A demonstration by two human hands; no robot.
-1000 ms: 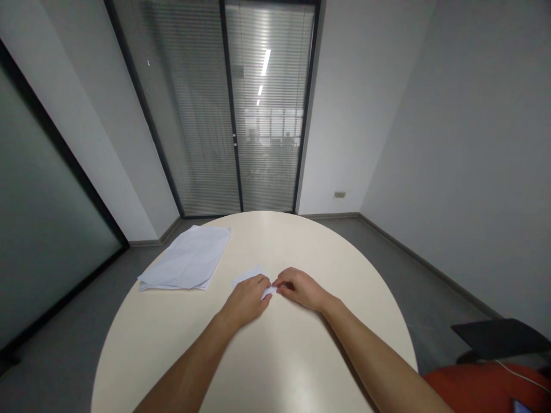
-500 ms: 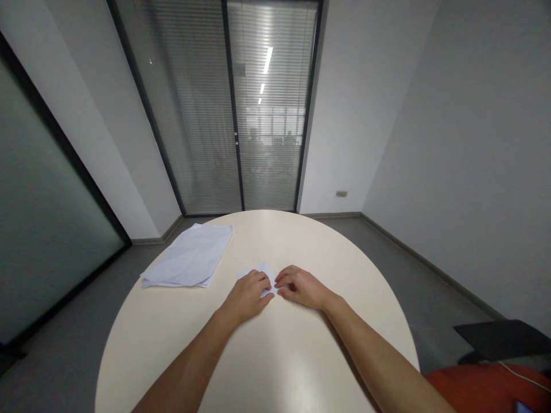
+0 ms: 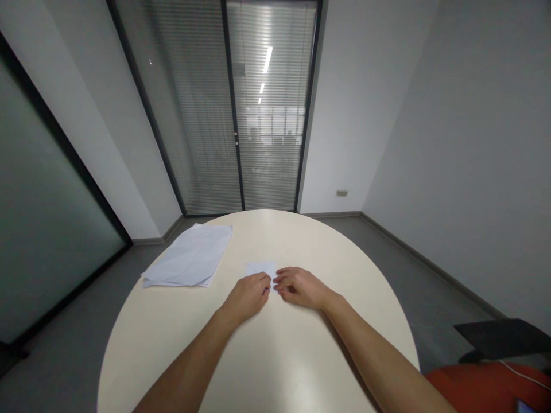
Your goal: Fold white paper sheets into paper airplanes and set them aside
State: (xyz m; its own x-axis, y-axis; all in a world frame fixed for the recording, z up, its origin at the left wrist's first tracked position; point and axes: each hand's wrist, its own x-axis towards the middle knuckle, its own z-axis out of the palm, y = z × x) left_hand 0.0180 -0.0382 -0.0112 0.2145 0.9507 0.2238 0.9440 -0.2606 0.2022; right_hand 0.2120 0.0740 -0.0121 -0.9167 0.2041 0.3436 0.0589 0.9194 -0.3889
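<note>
A small folded sheet of paper [image 3: 260, 267], white with crease lines, lies on the round table in front of me. My left hand [image 3: 247, 295] is closed at its near left edge, fingers bent and thumb pressed to the fingertips. Against the right edge is my right hand [image 3: 301, 285], its fingers curled and thumb close to them, also closed on the paper. The fingertips of both hands almost meet. Both hands cover the lower part of the sheet, so its full outline is hidden.
A stack of white paper sheets [image 3: 189, 255] lies at the table's far left edge. The round cream table [image 3: 275, 355] stands before a glass door with blinds [image 3: 271, 166]. At lower right are a red chair seat [image 3: 477, 390] and a black panel [image 3: 503, 337].
The small paper has turned and shifted slightly right between my hands. My left fingers have drawn together, thumb nearer the fingertips. My right hand has barely moved.
</note>
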